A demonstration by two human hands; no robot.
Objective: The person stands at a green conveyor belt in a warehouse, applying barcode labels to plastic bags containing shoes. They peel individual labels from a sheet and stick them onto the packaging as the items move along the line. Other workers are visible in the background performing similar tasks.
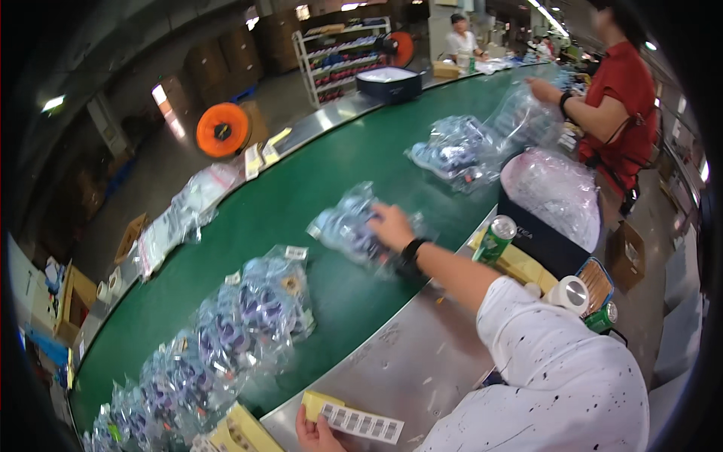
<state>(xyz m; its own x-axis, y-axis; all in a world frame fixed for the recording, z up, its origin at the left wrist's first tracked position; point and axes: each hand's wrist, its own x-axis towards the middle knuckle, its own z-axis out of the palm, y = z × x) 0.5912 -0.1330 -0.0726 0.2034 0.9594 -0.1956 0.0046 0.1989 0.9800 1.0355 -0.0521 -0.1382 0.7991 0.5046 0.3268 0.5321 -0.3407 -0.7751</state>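
Clear plastic bag of blue-purple items (pixel 343 227) lies on the green belt (pixel 361 309) under the right hand (pixel 393 227), whose grip I cannot tell; the left hand (pixel 319 435) pinches a yellow-and-white paper label strip (pixel 361 423).

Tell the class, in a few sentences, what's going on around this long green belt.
The person's right hand is on a clear bag of blue and purple items lying on the green belt. The left hand holds a label strip near the lower edge. More filled bags lie in a row to the left. Farther along, a co-worker in red handles another plastic bag.
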